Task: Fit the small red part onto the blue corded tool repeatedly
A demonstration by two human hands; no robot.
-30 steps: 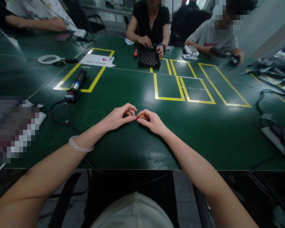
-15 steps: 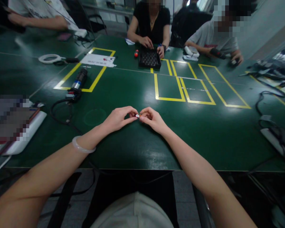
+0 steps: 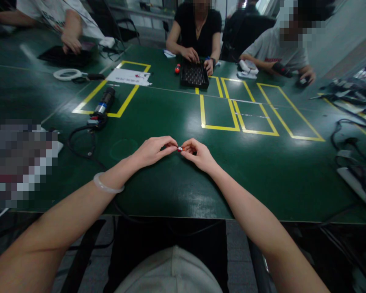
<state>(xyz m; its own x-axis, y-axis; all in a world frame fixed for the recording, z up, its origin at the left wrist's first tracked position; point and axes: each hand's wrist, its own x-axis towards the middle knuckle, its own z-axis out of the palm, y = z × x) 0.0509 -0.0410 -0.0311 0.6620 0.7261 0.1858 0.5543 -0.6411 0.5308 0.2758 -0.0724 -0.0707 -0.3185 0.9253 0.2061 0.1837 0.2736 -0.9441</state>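
A small red, white and orange piece (image 3: 180,149) is between my two hands, just above the green table (image 3: 171,191); it is too small to name. My left hand (image 3: 154,151) has its thumb and fingertips pinched together at the piece's left end. From the other side, my right hand (image 3: 200,155) grips the right end between thumb and curled fingers. The fingertips cover part of the piece. A pale bracelet (image 3: 107,185) circles my left wrist.
Yellow tape frames (image 3: 221,128) mark the table. Left of my hands lie a black cylindrical device (image 3: 105,101) with a cable and a white-ringed tool (image 3: 67,74). Opposite, a person works at a black tray (image 3: 194,76) beside a red object (image 3: 177,68). Cables (image 3: 350,122) run at right.
The piece shows more red between my fingertips; my hands have barely moved. At the far left, a person's hand has come down onto a dark flat object on the table. The view has shifted slightly.
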